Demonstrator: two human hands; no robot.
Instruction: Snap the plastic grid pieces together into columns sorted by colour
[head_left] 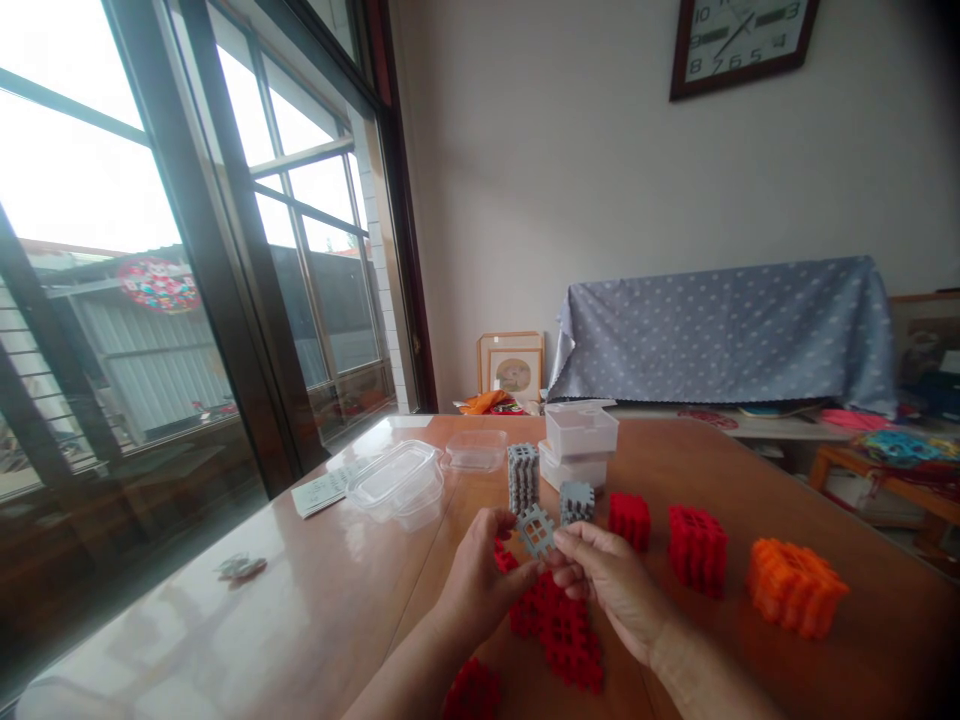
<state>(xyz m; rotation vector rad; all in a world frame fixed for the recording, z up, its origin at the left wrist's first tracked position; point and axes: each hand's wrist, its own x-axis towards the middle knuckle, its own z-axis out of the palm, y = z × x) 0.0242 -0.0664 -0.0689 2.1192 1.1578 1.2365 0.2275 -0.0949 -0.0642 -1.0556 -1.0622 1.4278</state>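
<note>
Grey tile [535, 529]: flat, square, a grid of open windows with notched edges. Held above the table [337, 600], left hand [480, 580] pinching its 9 o'clock edge, right hand [607, 580] its 3 o'clock edge. Red tiles [559, 630] lie at 6 o'clock; grey stack [523, 477] at 12 o'clock.

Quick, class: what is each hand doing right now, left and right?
Left hand: closed, pinching the grey lattice tile by its left edge.
Right hand: closed, pinching the same tile's right edge.
</note>
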